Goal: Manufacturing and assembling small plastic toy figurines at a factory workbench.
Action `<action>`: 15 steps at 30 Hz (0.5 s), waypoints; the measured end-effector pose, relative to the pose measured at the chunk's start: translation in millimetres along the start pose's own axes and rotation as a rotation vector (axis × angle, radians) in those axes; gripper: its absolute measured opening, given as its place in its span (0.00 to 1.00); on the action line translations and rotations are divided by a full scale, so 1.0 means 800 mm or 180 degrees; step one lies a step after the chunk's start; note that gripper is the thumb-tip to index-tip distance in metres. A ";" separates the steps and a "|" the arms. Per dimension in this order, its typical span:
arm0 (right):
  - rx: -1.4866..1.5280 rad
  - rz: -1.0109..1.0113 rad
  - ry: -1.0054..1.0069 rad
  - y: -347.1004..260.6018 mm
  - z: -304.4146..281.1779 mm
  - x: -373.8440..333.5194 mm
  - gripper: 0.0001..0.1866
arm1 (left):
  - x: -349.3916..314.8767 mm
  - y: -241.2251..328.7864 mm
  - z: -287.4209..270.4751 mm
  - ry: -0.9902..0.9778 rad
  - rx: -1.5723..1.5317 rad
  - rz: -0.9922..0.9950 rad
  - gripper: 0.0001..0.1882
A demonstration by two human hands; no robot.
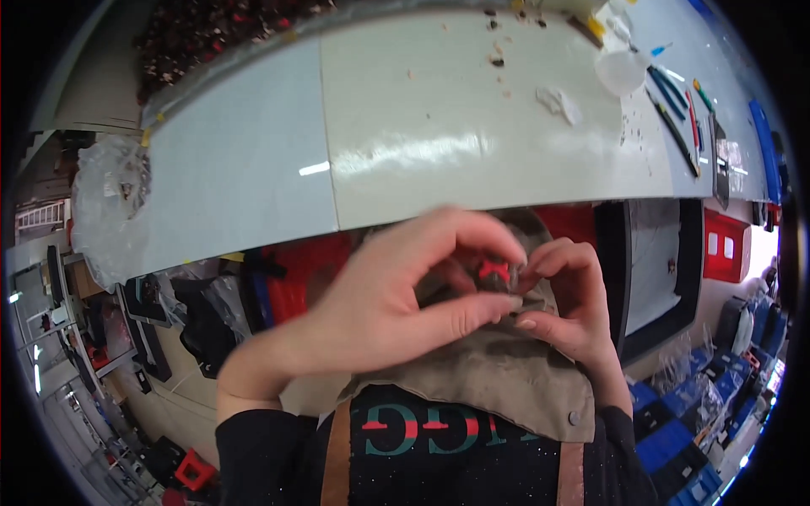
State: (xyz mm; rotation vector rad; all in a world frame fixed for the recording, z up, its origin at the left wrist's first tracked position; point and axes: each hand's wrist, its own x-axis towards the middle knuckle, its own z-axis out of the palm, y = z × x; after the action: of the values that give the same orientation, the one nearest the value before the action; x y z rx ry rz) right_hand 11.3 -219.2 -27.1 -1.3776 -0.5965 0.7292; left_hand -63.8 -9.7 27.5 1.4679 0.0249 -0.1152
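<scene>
In front of my apron (472, 371), just off the table's near edge, my two hands come together. My left hand (413, 291) curls around a small red and dark piece (494, 270), with thumb and fingers bent about it. Its exact kind is hard to make out. Facing it, my right hand (574, 295) pinches at the right side of the same piece with thumb and fingertips. Part of the piece is hidden behind the fingers.
The pale table (396, 110) spans the front, with crumbs, a crumpled white scrap (558, 106), and pliers (671, 88) at right. A heap of dark red bits (194, 42) lies far left. A clear plastic bag (110, 202) hangs at left; a black-rimmed tray (650, 278) stands right.
</scene>
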 end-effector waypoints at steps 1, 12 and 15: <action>0.0115 -0.0112 -0.0073 0.003 0.003 -0.001 0.24 | -0.008 -0.018 0.011 -0.0002 -0.0247 -0.0232 0.15; 0.0183 0.0760 0.0076 0.033 0.011 -0.011 0.17 | -0.024 -0.106 0.038 0.0671 -0.1815 -0.1077 0.18; 0.0071 0.0572 0.0070 0.040 0.012 -0.013 0.17 | -0.028 -0.116 0.036 0.0486 -0.1743 -0.1091 0.18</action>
State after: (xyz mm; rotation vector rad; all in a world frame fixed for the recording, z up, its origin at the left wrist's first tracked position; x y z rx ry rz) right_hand -6.3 -219.7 -57.4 -1.4290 -0.4496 0.8609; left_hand -96.1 -46.2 -59.8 0.9112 0.4034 -0.2531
